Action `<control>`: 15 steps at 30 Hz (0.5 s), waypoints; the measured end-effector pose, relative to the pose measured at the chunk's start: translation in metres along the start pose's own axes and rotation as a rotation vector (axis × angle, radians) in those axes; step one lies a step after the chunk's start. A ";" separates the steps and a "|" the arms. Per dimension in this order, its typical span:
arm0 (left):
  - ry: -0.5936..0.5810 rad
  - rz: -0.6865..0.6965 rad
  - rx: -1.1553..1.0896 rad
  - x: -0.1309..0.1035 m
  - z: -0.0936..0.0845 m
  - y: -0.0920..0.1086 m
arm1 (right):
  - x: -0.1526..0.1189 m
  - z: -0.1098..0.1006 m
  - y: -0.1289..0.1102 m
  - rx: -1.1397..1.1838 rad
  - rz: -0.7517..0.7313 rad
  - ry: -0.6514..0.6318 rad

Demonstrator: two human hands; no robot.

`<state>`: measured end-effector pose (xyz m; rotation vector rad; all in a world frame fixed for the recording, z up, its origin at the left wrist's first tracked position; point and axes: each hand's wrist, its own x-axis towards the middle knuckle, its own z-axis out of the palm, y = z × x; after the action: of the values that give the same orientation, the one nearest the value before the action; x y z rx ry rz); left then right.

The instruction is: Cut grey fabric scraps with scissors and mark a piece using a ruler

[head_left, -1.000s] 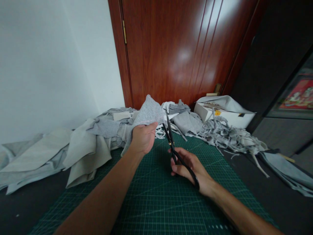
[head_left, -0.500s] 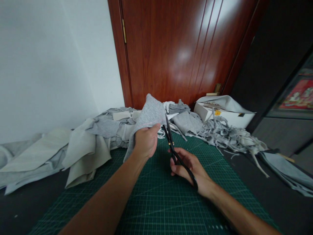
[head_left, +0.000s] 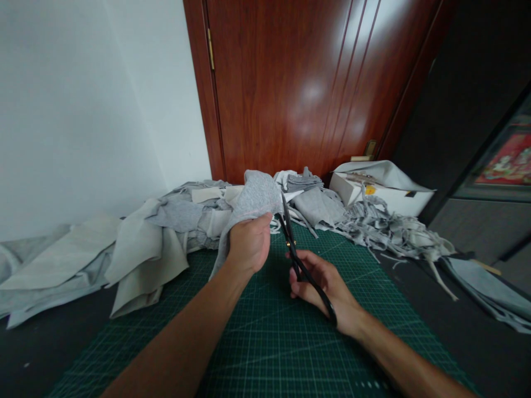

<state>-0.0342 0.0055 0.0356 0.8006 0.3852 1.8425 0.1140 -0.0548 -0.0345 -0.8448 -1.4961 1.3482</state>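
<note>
At far left, a white wall (head_left: 74, 110) stands behind a heap of pale grey and cream fabric (head_left: 141, 243), which spreads over a dark tabletop (head_left: 29, 348) and the edge of a green gridded mat (head_left: 265, 342). Near the centre, the left hand (head_left: 249, 244) has its thumb and fingers clamped on the lower edge of a grey cloth (head_left: 258, 194); the cloth is raised above the mat, its top folded over, with a tail hanging beside the wrist. Just right of it are black scissors (head_left: 291, 251), blades parted and pointing away from the person, close to the cloth's right edge; whether they touch cannot be told. The right hand (head_left: 326, 279) has its fingers closed around the scissors' handles. Behind rises a reddish-brown door (head_left: 282, 83). Farther right lie a flat grey scrap (head_left: 319, 209), a white box (head_left: 390, 200), a tangle of fabric strips (head_left: 402, 235) and, at the edge, folded grey fabric (head_left: 489, 287).
</note>
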 end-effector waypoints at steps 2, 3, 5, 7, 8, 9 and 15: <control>-0.004 -0.012 0.001 -0.001 0.001 0.000 | 0.000 0.000 0.001 0.001 -0.006 -0.004; 0.003 -0.019 0.003 -0.001 0.002 0.000 | 0.000 0.000 0.001 0.000 -0.007 -0.004; 0.027 -0.034 0.003 -0.002 0.003 0.000 | 0.000 0.000 0.001 -0.006 -0.009 -0.003; 0.040 -0.043 -0.003 -0.002 0.003 0.000 | 0.000 0.001 0.000 -0.016 -0.006 -0.004; 0.040 -0.044 -0.006 -0.002 0.002 0.000 | 0.000 0.001 -0.001 -0.021 -0.003 -0.003; 0.039 -0.043 -0.008 -0.002 0.002 0.000 | 0.000 0.002 -0.002 -0.027 -0.001 -0.002; 0.050 -0.023 -0.007 0.002 0.000 0.001 | 0.000 0.003 -0.003 -0.019 0.024 -0.011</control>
<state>-0.0357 0.0067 0.0370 0.7441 0.4183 1.8439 0.1115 -0.0564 -0.0314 -0.8711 -1.5136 1.3609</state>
